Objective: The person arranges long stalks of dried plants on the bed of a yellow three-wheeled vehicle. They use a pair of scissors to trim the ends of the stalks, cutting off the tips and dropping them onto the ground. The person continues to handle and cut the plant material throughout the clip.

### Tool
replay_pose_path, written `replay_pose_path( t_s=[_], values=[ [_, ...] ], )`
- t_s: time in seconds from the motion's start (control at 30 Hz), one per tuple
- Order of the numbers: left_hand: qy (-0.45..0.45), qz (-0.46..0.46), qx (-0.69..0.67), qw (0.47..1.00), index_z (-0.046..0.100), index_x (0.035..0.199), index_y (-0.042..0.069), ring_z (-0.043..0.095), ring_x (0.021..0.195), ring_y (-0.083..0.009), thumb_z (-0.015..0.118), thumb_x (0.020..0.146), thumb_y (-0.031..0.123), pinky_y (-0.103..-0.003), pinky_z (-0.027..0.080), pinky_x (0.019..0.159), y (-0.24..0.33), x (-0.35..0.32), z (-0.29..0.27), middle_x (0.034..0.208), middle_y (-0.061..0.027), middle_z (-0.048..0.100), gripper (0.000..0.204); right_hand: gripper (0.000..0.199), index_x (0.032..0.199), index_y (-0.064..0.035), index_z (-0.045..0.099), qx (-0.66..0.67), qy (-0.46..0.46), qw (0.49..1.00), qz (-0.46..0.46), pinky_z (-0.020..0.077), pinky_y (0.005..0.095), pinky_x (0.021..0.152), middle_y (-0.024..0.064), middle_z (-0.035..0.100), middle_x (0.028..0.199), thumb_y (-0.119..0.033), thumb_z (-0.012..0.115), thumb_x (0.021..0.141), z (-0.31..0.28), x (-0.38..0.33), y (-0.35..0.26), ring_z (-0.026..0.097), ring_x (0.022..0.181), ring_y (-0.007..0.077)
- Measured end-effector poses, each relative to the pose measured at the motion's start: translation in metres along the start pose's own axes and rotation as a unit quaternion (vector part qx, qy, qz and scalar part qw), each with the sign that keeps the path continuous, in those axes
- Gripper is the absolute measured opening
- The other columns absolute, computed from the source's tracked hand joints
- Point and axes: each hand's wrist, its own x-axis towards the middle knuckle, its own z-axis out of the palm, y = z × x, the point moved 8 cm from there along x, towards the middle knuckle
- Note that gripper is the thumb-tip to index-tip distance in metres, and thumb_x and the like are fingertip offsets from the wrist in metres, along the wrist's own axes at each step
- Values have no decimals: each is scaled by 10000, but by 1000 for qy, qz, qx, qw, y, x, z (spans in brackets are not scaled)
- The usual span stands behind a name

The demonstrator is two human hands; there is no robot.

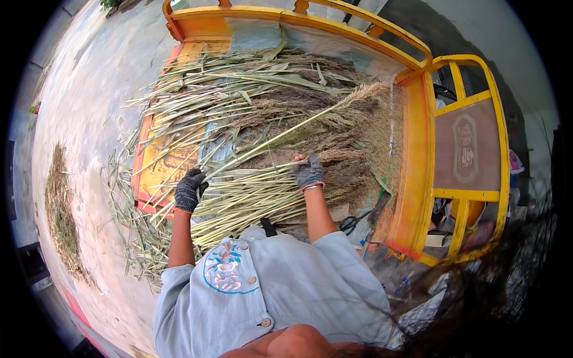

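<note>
My left hand (191, 190), in a dark grey knit glove, is closed round the lower end of a long broomcorn stalk (280, 136). The stalk slants up to the right and ends in a tan seed head (369, 90). My right hand (309, 173), gloved with bare fingertips, pinches the end of a pale leaf strip (262, 169) that runs from beside the stalk's base. Below both hands lies a bundle of trimmed stalks (250, 203), with brown seed heads (343, 170) to the right. More leafy stalks (221, 89) are heaped on the far side.
Everything lies on an orange cart bed (412, 161) with a yellow railing (358, 24) and a framed end panel (465, 143). Black-handled scissors (348, 224) and a long blade (377, 210) lie near my right elbow. Stripped leaves (140, 230) litter the left edge; a plant heap (62, 209) is on the ground.
</note>
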Motion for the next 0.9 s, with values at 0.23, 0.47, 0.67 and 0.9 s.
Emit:
replay_pose_path(
  t_s=[0.23, 0.47, 0.67, 0.9],
  values=[
    [14, -40, 25, 999, 472, 1109, 14, 571, 844, -194, 634, 752, 59, -327, 544, 653, -31, -51, -34, 945, -108, 536, 394, 229, 1045, -39, 477, 62, -33, 996, -58, 361, 266, 340, 119, 611, 759, -226, 458, 913, 28, -26, -31, 432, 429, 133],
    [-56, 190, 627, 753, 648, 872, 40, 599, 764, -334, 649, 735, 355, -389, 471, 699, 23, -84, -14, 854, -172, 621, 344, 229, 759, -73, 529, 44, -182, 982, -36, 357, 279, 376, 109, 539, 686, -255, 482, 890, 24, -11, -28, 405, 435, 177],
    [50, 383, 698, 603, 652, 872, 58, 557, 927, -334, 695, 699, 280, -408, 435, 826, 85, -101, 79, 965, -166, 610, 285, 326, 702, -13, 554, 9, -434, 901, -16, 423, 339, 669, 111, 548, 639, -241, 449, 909, 70, -59, -17, 508, 609, 221],
    [-393, 75, 487, 777, 629, 942, 22, 605, 778, -230, 449, 912, 334, -309, 463, 763, -37, -49, 185, 860, -102, 657, 362, 379, 731, -24, 522, 84, -501, 858, 76, 352, 318, 473, 35, 409, 518, -338, 426, 922, 107, -94, 7, 333, 442, 127]
  ],
)
